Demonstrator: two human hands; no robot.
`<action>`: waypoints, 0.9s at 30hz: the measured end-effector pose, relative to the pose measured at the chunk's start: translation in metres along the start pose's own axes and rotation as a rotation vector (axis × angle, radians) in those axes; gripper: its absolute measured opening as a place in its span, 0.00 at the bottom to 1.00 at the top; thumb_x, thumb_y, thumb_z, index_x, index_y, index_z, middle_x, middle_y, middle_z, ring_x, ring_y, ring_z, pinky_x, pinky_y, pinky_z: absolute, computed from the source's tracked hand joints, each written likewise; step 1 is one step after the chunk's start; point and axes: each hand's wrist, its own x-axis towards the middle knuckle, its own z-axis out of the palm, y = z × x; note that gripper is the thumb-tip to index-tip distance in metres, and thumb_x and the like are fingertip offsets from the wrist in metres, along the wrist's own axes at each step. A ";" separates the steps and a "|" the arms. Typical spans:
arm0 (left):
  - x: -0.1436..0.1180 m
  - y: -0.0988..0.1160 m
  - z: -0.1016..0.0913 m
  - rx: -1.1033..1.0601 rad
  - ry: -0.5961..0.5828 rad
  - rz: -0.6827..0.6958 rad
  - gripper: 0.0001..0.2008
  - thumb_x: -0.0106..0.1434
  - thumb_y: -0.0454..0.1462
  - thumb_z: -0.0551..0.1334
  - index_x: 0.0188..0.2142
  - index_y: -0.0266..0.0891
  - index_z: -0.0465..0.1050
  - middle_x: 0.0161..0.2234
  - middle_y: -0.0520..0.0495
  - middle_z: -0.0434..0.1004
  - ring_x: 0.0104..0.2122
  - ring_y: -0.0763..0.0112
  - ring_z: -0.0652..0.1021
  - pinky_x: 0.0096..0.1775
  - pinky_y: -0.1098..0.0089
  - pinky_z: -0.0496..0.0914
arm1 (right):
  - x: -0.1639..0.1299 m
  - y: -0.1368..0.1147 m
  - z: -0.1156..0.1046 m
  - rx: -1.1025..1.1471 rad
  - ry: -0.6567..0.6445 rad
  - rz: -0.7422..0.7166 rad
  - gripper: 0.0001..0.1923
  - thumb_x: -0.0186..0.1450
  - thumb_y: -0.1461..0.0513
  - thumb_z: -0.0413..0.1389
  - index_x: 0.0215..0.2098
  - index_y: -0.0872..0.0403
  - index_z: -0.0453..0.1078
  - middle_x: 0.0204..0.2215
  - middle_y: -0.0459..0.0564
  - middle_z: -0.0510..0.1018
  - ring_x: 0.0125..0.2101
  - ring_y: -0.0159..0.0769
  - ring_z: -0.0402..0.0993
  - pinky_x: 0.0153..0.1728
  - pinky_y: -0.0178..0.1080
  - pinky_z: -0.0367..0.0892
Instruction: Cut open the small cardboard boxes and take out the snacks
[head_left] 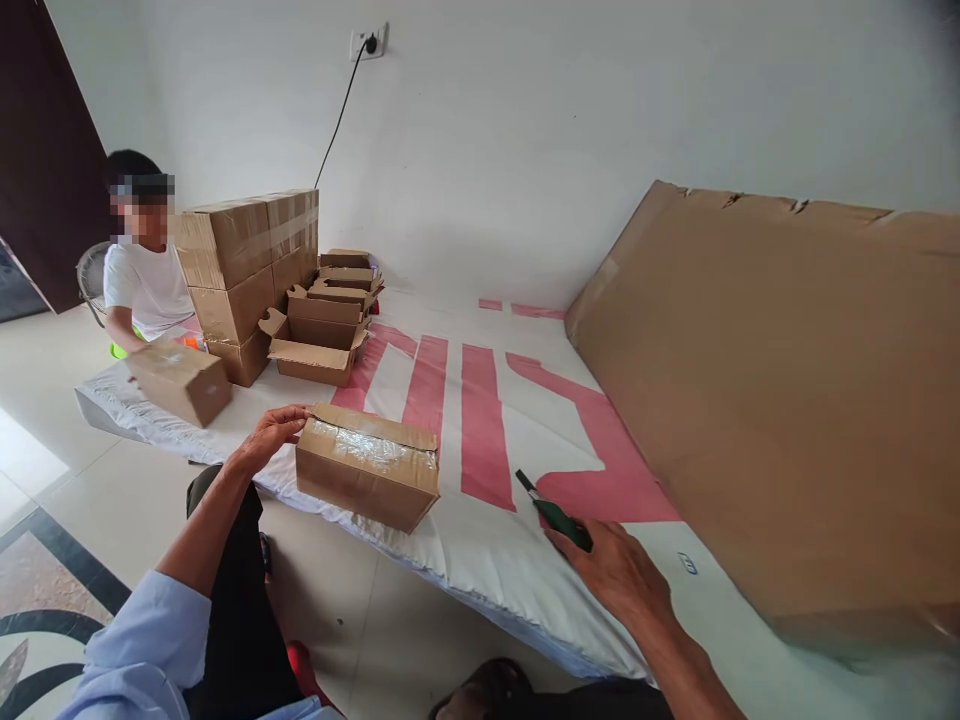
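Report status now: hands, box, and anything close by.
Left hand resting on the taped box. Right hand gripping a green cutter. Big cardboard sheet lying right of them.

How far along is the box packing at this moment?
Done: a stack of taped brown cardboard boxes stands by the wall. In hand: the left hand rests on a tape-sealed brown cardboard box, and the right hand holds a green-handled cutter. Left: several open, untaped small cardboard boxes behind. Another person handles a separate box.
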 end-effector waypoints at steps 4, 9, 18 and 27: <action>0.001 0.000 0.009 0.083 -0.032 0.080 0.14 0.54 0.45 0.74 0.36 0.39 0.85 0.56 0.40 0.82 0.54 0.53 0.79 0.54 0.60 0.72 | -0.006 -0.011 -0.001 0.011 0.041 -0.027 0.30 0.64 0.45 0.45 0.48 0.54 0.77 0.50 0.67 0.83 0.53 0.63 0.77 0.46 0.54 0.72; 0.007 -0.004 0.027 0.154 -0.065 0.152 0.09 0.51 0.40 0.72 0.32 0.41 0.82 0.59 0.40 0.80 0.61 0.49 0.76 0.64 0.56 0.66 | -0.007 -0.031 -0.016 0.291 0.156 0.119 0.29 0.62 0.41 0.49 0.44 0.53 0.77 0.39 0.64 0.85 0.41 0.59 0.81 0.38 0.52 0.74; 0.006 -0.010 0.026 0.445 0.192 0.210 0.13 0.57 0.39 0.69 0.42 0.42 0.80 0.63 0.37 0.75 0.68 0.46 0.70 0.64 0.53 0.67 | -0.019 -0.114 -0.054 1.070 0.068 0.086 0.32 0.56 0.32 0.64 0.34 0.51 0.73 0.24 0.49 0.78 0.21 0.37 0.72 0.19 0.39 0.69; -0.015 -0.012 0.020 0.301 0.152 0.186 0.17 0.62 0.46 0.67 0.47 0.41 0.80 0.53 0.39 0.80 0.50 0.54 0.81 0.48 0.60 0.75 | -0.024 -0.156 -0.106 0.954 -0.224 -0.110 0.30 0.61 0.34 0.63 0.39 0.51 0.75 0.27 0.47 0.77 0.22 0.32 0.67 0.22 0.37 0.67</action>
